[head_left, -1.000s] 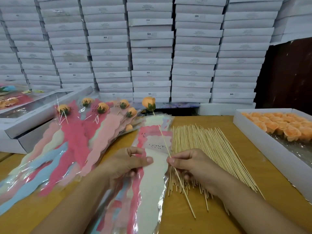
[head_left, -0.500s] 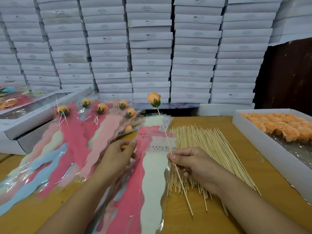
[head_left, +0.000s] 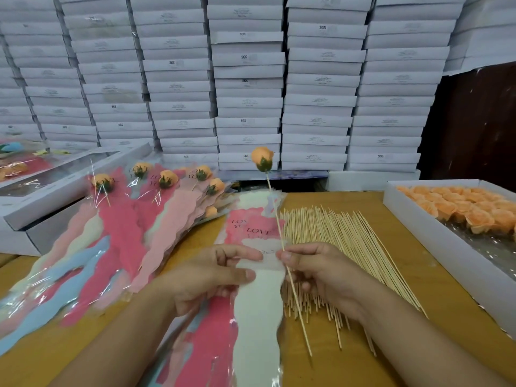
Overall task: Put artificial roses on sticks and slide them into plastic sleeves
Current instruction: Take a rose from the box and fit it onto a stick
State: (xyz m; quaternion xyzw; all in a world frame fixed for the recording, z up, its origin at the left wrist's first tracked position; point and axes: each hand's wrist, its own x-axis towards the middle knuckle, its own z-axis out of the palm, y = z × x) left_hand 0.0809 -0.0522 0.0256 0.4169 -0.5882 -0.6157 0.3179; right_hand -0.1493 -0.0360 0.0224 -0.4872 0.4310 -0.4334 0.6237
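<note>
Your right hand [head_left: 321, 272] pinches stick [head_left: 282, 244] between thumb and forefinger; stick tilted, orange rose [head_left: 262, 159] on its top end at 12 o'clock, bare end pointing toward 5 o'clock. Your left hand [head_left: 212, 275] pinches top plastic sleeve [head_left: 258, 303] of stack, just beside stick at 9 o'clock. Pile of bare sticks [head_left: 343, 241] on wooden table [head_left: 391, 344] under right hand. Sleeved roses [head_left: 134, 219] fanned at 10 o'clock. Box of loose orange roses [head_left: 460, 210] at 2 o'clock. White boxes [head_left: 248, 79] stacked behind.
</note>
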